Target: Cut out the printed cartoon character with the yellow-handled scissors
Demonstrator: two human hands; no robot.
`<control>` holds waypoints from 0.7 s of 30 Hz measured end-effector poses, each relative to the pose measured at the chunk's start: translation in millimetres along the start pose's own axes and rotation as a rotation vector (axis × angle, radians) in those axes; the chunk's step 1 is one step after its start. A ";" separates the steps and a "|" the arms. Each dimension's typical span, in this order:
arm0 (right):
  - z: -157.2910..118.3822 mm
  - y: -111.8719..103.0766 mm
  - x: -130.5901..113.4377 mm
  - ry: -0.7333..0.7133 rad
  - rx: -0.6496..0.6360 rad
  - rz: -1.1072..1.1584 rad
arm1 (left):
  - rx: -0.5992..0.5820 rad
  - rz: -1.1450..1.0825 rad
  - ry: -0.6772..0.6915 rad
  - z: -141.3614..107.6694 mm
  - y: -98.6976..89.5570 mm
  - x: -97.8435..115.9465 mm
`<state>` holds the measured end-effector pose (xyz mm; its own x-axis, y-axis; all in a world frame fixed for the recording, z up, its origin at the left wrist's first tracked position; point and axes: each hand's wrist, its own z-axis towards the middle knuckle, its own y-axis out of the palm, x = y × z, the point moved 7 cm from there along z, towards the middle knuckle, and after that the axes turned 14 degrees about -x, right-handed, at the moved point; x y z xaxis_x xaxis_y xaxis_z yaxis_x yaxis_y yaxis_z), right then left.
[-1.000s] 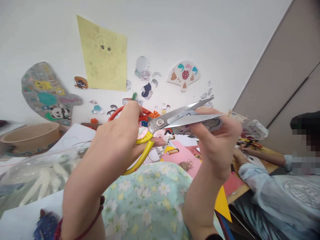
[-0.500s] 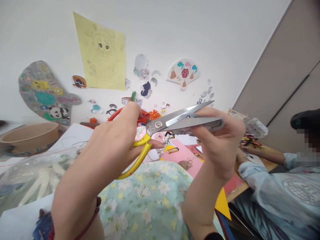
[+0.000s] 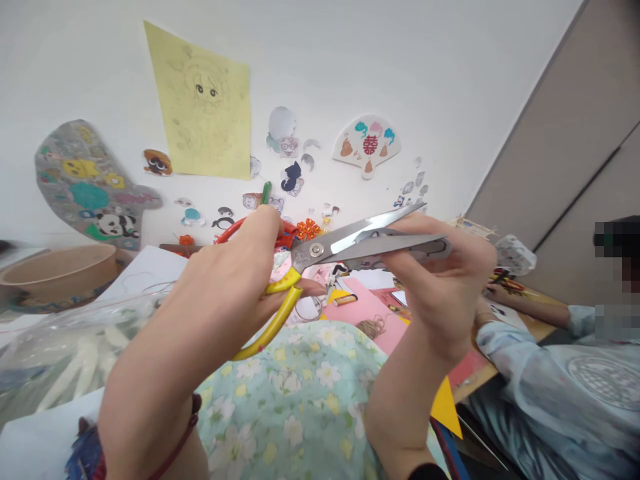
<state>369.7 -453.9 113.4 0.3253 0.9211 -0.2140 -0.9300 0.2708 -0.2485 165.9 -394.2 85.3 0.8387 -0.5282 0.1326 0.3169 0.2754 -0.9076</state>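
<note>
My left hand (image 3: 235, 267) is closed around the scissors (image 3: 316, 251), which have one red and one yellow handle. Their metal blades stand parted and point right. In my right hand (image 3: 440, 287) a small grey and white paper cutout (image 3: 439, 249) with a dark drawn outline is pinched between thumb and fingers. It lies at the lower blade, which covers part of it; whether the edges are biting into it I cannot tell. A green tip (image 3: 266, 193) shows just above my left hand.
Below lies a floral cloth (image 3: 300, 393). Pink paper (image 3: 363, 303), twine (image 3: 373, 327) and a glue stick (image 3: 345, 300) are on the table. A tape roll (image 3: 60, 273) and clear bag (image 3: 75, 353) sit left. At right a person (image 3: 565, 360) works. Paper cutouts cover the wall.
Very little differs. My right hand with the paper cutout has shifted slightly right, and the upper blade's tip sits a touch further left. Both hands keep their hold.
</note>
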 end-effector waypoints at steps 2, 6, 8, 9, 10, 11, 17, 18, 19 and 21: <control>0.0 0.0 -0.8 0.007 -0.002 -0.017 | 0.008 0.005 0.008 0.9 -0.2 0.5; 0.4 0.0 -2.3 0.020 -0.002 -0.040 | 0.010 0.008 0.006 1.4 -0.1 0.2; 0.5 0.2 -2.6 0.011 -0.006 -0.034 | 0.003 0.007 0.010 0.7 0.0 0.3; 0.5 0.1 -2.5 0.007 -0.005 -0.033 | -0.003 0.008 0.011 0.3 0.1 0.2; 0.4 -0.2 -2.2 0.005 -0.003 -0.035 | -0.008 0.009 0.011 0.0 0.4 0.0; 0.3 -0.5 -1.8 0.006 -0.001 -0.039 | -0.013 0.009 0.009 -0.1 0.8 -0.3; -0.1 -0.8 0.0 0.012 -0.001 -0.031 | -0.011 0.021 0.021 0.2 0.9 1.6; -0.1 -0.5 0.2 0.010 0.001 -0.027 | -0.010 0.024 0.025 0.0 0.3 2.8; -0.1 0.1 0.3 0.006 0.003 -0.024 | -0.007 0.024 0.030 -0.6 -0.5 4.5; -0.3 0.8 0.2 -0.006 0.022 -0.030 | 0.011 0.007 0.036 -2.5 -3.2 8.0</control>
<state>369.0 -453.6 112.9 0.3517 0.9143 -0.2008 -0.9236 0.3040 -0.2337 170.5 -401.2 88.2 0.8243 -0.5550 0.1115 0.3163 0.2882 -0.9038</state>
